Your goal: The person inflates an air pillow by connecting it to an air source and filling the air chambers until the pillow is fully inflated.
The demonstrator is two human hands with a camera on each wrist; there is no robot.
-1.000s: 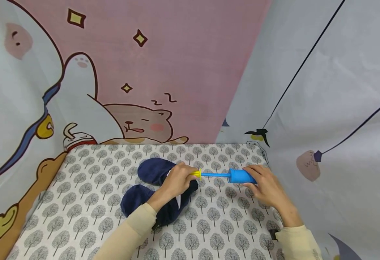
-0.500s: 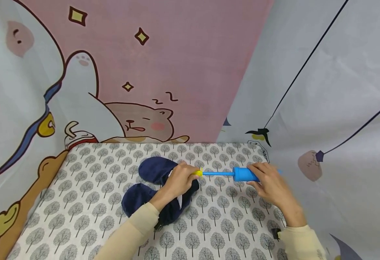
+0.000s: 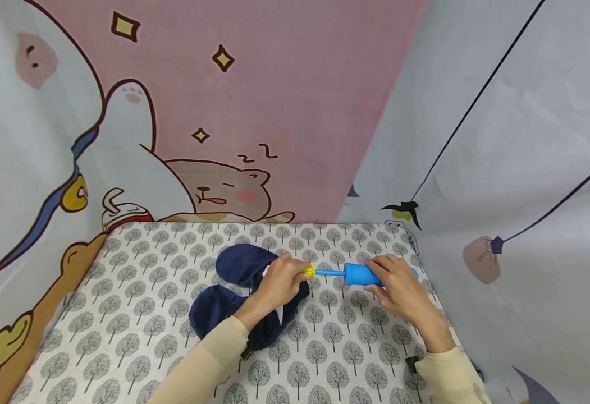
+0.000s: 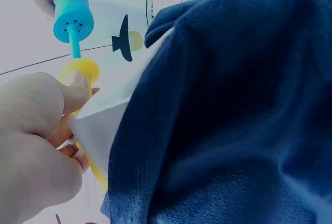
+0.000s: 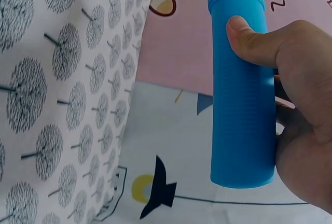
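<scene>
A blue hand pump is held crosswise over the table between both hands. My left hand grips its yellow end, from which a thin blue rod runs into the cylinder. My right hand is wrapped around that cylinder, thumb along its side. Beneath the left hand lies a navy, U-shaped neck pillow of soft fabric. From its edge a white flap sticks out by the left fingers. The lower yellow portion is partly hidden behind these fingers and the flap.
The table wears a white cloth printed with grey trees. Cartoon-printed fabric walls stand behind it and along both sides, the right one close to my right arm. A small black object shows beside the right sleeve.
My right hand drew the pump cylinder slightly right, then pushed it back left, so less of the rod shows now. The left hand and pillow stay almost still.
</scene>
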